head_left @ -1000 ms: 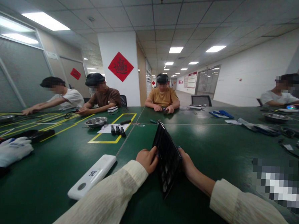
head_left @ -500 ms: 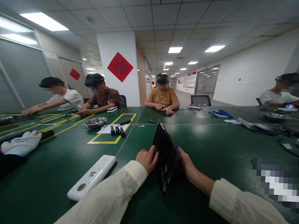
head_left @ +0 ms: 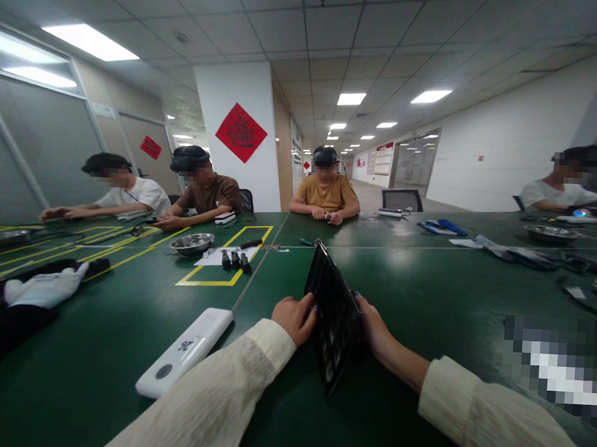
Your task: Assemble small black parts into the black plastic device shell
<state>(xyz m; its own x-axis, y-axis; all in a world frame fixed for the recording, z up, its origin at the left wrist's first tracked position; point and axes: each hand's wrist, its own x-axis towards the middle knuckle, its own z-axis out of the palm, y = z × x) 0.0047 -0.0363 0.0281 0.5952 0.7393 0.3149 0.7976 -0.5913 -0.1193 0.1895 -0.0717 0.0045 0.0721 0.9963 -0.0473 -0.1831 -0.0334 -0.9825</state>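
A thin, black, rectangular panel with a glossy rim point(head_left: 337, 322) is tilted on edge between the two hands over a dark green tabletop point(head_left: 435, 291); whether its lowest corner touches is hard to tell. The right hand point(head_left: 377, 331) is clamped on its right edge, fingers partly hidden behind; the left hand point(head_left: 292, 320) meets its left face with curled fingers, and whether they grip or only press cannot be told. Panel and hands sit almost as they did half a second ago, so the hold looks steady, the handling seemingly at the same point. A white, rounded, oblong plastic device point(head_left: 192, 345) lies just beside the left cream sleeve point(head_left: 224, 386), narrowing that side. Rightward, green tabletop stretches toward a blue cloth bundle point(head_left: 442, 227), leaving wider room.
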